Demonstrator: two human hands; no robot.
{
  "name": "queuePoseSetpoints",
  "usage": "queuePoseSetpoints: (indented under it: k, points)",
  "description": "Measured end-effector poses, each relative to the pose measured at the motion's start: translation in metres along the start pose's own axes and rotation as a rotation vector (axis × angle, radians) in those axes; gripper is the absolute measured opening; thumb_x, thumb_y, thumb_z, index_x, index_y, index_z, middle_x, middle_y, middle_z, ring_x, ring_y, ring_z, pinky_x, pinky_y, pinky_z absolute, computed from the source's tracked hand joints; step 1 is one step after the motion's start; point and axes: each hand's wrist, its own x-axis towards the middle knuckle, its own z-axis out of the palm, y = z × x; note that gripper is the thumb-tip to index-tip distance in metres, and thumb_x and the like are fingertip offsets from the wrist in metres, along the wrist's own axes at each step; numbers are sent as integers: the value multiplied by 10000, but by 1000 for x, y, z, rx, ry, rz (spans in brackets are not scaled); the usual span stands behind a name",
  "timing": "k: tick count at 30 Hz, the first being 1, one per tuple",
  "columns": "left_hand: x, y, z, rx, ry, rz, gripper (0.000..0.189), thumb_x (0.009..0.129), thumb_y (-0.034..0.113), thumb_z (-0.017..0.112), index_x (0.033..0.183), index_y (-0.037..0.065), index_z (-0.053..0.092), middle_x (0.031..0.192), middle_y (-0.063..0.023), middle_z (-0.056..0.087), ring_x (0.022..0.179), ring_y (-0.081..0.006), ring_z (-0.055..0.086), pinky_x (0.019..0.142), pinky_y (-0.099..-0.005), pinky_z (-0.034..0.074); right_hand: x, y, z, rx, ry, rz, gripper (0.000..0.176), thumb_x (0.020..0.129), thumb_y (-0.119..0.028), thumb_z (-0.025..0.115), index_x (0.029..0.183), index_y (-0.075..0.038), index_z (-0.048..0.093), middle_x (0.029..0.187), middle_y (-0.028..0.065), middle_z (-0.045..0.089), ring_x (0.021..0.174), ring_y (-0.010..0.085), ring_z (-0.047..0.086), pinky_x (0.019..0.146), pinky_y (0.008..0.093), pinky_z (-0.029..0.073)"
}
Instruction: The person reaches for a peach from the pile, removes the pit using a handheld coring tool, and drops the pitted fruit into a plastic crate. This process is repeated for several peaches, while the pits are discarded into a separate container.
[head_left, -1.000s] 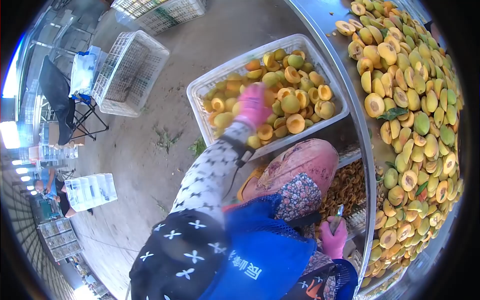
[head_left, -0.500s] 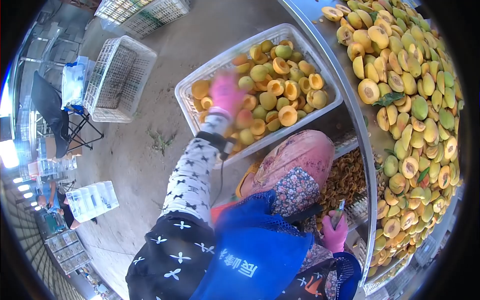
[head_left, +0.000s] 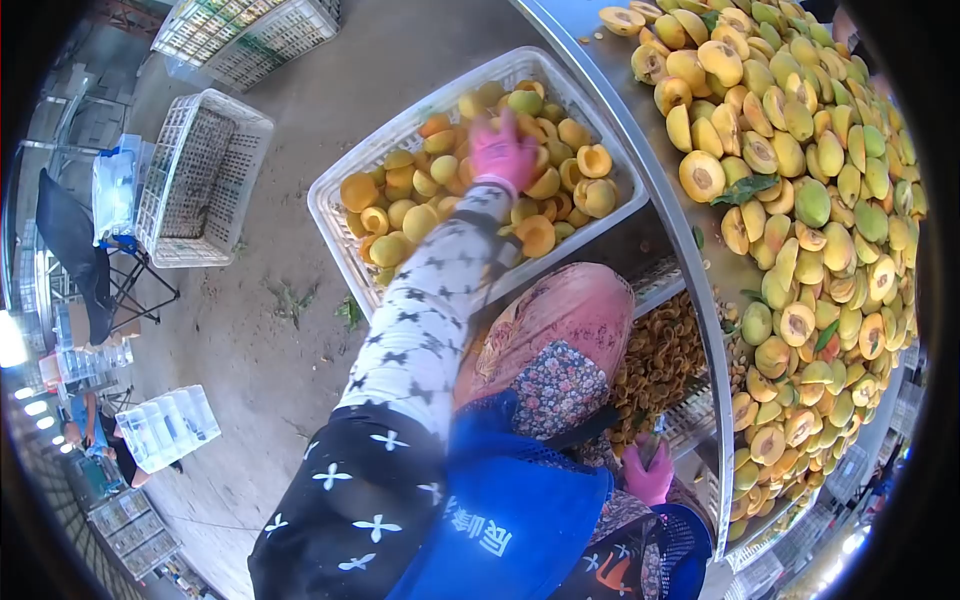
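My left hand [head_left: 505, 155], in a pink glove, lies over the halved yellow peaches [head_left: 420, 190] in a white plastic crate [head_left: 335, 225]. Its fingers look stretched out and apart on the fruit, slightly blurred; no piece shows in the grip. Low at the right, beside the metal table edge, my right hand [head_left: 648, 475] wears a pink glove too. It is closed around a small metal-tipped hand tool [head_left: 658, 427], mostly hidden by the fingers. Just beyond it is a heap of brown peach scraps [head_left: 660, 365].
On the metal-edged table [head_left: 705, 330] at the right lies a large pile of peach halves [head_left: 800, 270], some with stones, plus leaves. White crates [head_left: 205, 185] and a folding chair [head_left: 80, 260] stand on the left floor. A person [head_left: 90, 425] is at far left.
My left hand has moved right and farther into the crate, over different peach halves. The view has shifted slightly. My right hand stays by the table edge with the tool.
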Motion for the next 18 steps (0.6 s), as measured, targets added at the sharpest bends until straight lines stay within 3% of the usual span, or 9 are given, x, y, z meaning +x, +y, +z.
queuePoseSetpoints:
  k: [1,5,8,11,12,14,15,17,18]
  points:
    - [-14,20,7,-74,106,16,766,826,462,663,1470,137,406,1490,-324,300,1406,-480,271,1141,-475,278,2,8,3,0,37,-98,254,812,-162,720,1006,-41,610,683,24,613,546,126,580,521,290,462]
    - [-61,79,20,0,308,311,759,792,505,673,1392,74,497,1485,-228,347,1357,-503,310,1101,-572,297,7,-29,-12,36,-88,240,295,813,-222,718,1046,-55,648,959,181,698,886,365,682,788,428,513]
    - [-57,79,17,59,208,688,680,807,549,642,1315,101,582,1439,-190,408,1348,-472,327,1065,-594,315,4,-26,-11,54,-77,303,303,807,-223,726,1045,-53,648,982,179,697,913,363,679,807,427,514]
    - [-30,70,9,136,119,669,587,818,559,626,1231,142,643,1363,-171,485,1287,-444,397,1033,-561,349,6,-21,-10,41,-67,303,325,803,-233,735,1055,-50,644,992,175,697,933,364,678,819,431,513]
    - [-13,67,-6,142,130,572,543,816,555,637,1223,196,649,1283,-130,547,1196,-406,477,1007,-543,366,6,-22,-11,36,-65,307,336,802,-240,737,1060,-47,640,993,173,697,936,369,677,821,434,512]
    - [28,28,-16,372,7,113,529,795,527,656,1218,210,652,1412,-102,498,1384,-354,381,1143,-509,272,3,-21,-14,42,-57,308,358,803,-255,738,1071,-42,634,994,172,698,943,380,674,825,441,511]
    - [12,62,-87,565,-276,18,552,832,500,641,1282,182,620,1450,-128,472,1404,-334,369,1167,-477,266,3,-19,-15,53,-55,306,368,803,-263,738,1077,-41,632,995,172,697,948,386,671,827,444,510]
    - [60,-36,-16,487,141,42,540,907,580,542,1304,220,608,1509,-174,422,1403,-376,381,1190,-489,227,-1,-9,-15,64,-59,320,381,802,-271,739,1083,-38,631,994,175,696,951,392,668,828,446,508]
    - [35,-16,-35,393,236,66,533,910,568,550,1306,217,607,1499,-178,430,1394,-383,388,1187,-501,225,-1,3,-11,66,-59,330,383,801,-270,741,1083,-36,632,993,177,695,949,391,668,827,445,507]
